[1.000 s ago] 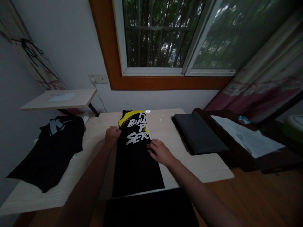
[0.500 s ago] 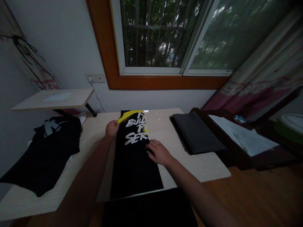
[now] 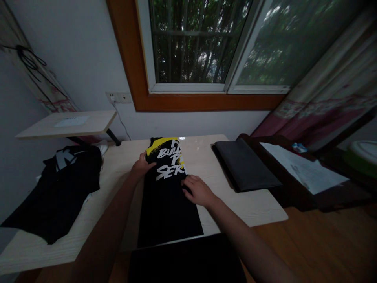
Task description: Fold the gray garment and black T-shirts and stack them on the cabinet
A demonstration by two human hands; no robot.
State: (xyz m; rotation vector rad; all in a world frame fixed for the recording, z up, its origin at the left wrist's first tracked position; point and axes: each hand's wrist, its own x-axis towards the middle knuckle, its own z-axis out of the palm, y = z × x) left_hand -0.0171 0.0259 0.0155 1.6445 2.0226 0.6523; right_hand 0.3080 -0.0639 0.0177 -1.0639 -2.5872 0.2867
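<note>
While one folded black shirt, yellow-and-white print, lies flat on the counter, left hand and right hand touch opposite edges, each grip with thumb and fingers apart.

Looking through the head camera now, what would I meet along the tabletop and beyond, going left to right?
Black cloth with a grey print, left hand, black garment with white lettering, right hand, dark flat folder, white sheet.

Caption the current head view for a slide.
Left hand and right hand at opposite edges of a black printed garment on a pale table.
</note>
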